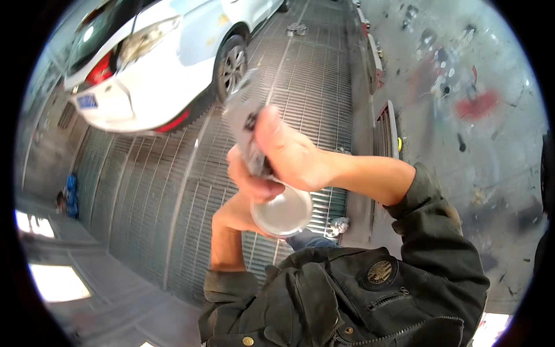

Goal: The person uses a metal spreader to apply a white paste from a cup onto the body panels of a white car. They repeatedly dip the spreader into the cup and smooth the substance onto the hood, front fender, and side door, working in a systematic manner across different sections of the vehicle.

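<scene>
- The right hand [296,161], near the middle of the view, grips a grey object [240,115], closed around it with the thumb on the near face and the fingers curled at its lower end
- The grey object is blurred and shiny with dark marks, tilted with its upper end toward 11 o'clock
- A pale round cup [283,213] sits at 6 o'clock, just below the grey object's lower end; whether the two touch I cannot tell
- The left hand [238,211], at the cup's 9 o'clock side, holds the cup from beneath, its fingers mostly hidden
- A white car [156,75] stands at 10 to 11 o'clock on a grated floor [153,191]
- Toward 12 o'clock, small containers [296,29] stand on the grating
- A crumpled pale lump [339,225] lies at 4 o'clock from the cup
- A blue item [71,195] is at 9 o'clock
- The dark jacket [318,295] fills 5 to 6 o'clock
</scene>
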Motion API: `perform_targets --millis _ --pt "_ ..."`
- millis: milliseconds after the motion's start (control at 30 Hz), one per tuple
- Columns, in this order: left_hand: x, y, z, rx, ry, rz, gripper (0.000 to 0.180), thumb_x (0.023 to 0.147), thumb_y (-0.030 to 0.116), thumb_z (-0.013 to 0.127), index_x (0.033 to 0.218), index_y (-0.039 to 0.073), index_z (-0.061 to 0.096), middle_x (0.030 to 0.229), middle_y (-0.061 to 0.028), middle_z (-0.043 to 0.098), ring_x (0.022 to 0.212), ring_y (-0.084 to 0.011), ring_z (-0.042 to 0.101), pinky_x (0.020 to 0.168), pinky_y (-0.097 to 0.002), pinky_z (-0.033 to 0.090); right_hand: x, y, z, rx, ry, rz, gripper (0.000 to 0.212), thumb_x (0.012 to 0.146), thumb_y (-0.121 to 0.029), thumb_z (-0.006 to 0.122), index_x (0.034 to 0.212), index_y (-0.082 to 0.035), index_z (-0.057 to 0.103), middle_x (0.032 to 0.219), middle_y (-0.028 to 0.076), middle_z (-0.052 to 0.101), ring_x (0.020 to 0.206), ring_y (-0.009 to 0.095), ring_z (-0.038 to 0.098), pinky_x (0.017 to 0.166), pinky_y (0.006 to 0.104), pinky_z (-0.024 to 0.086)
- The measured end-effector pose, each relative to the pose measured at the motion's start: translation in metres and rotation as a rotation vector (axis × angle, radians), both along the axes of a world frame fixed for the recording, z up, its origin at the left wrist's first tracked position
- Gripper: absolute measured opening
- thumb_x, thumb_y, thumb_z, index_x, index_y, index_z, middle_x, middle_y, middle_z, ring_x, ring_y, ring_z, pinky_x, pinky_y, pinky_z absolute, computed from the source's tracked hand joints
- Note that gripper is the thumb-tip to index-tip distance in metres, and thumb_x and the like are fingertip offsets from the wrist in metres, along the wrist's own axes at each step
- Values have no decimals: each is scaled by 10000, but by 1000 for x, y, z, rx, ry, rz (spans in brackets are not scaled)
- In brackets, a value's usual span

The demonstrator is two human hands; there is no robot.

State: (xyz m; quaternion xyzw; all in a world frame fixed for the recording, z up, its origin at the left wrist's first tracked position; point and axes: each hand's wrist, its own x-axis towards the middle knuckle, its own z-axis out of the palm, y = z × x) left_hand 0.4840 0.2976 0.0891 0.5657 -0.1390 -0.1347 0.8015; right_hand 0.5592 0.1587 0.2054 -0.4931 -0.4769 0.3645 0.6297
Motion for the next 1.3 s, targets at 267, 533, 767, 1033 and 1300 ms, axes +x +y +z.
perform_targets --millis 267,533,767,1033,1300 --pt "219 30 -5 397 -146 172 863 489 80 927 1264 57 549 1171 -53 639 1086 -188 591 961 -338 471 210 14 -11 -4 111 -572 819 872 -794 248 659 -34 468 538 53 427 477 163 431 485 297 396" --pt "454 45 -63 334 -327 488 828 589 174 933 1242 7 453 1191 -106 565 1104 -209 562 949 -353 465 406 67 -37 74 36 -1126 680 954 -688 318 784 -48 472 651 16 426 597 138 442 601 306 426" --pt "625 86 -44 100 -186 182 892 670 68 879 1372 29 330 1271 -95 501 1180 -200 518 987 -345 455 597 95 -4 321 -25 -1042 636 976 -650 301 791 -56 433 629 14 359 542 131 349 536 287 354" --pt "825 79 -79 146 -127 67 766 599 71 921 1233 29 492 1162 -73 588 1067 -164 574 919 -311 476 782 76 -28 174 65 -1052 687 959 -689 269 741 -61 447 613 37 452 555 122 421 505 286 348" --pt "1081 18 -99 105 -203 111 788 582 117 940 1211 12 478 1156 -99 595 1053 -173 586 928 -324 476 1015 23 -73 167 22 -1005 665 972 -661 281 721 -62 428 602 33 415 543 127 406 509 283 358"
